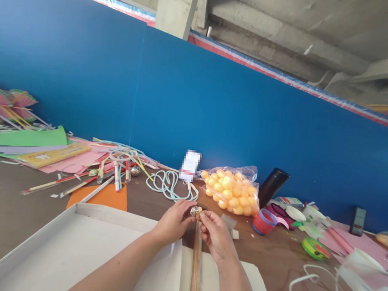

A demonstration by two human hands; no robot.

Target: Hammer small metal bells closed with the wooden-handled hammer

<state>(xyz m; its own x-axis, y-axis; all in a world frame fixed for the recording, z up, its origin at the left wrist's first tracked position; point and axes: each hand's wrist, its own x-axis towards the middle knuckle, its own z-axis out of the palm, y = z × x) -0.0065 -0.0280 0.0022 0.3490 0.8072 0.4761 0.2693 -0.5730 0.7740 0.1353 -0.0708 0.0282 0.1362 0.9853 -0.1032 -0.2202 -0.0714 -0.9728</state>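
My left hand (173, 222) and my right hand (217, 233) meet above the far end of a long wooden stick (196, 274). Both pinch a small shiny metal bell (193, 210) at the stick's tip, the fingers closed round it. The stick runs toward me along the gap between a white shallow box (78, 244) and a white sheet (256, 284). A bag of orange balls (232, 191) lies just beyond my hands.
Coloured paper (32, 144), sticks and a pale cord (166, 183) are scattered at the left and middle. At the right stand a black cylinder (272, 186), a red tape roll (263, 221), a green disc (314, 247) and white strap (314, 285). A blue wall backs the table.
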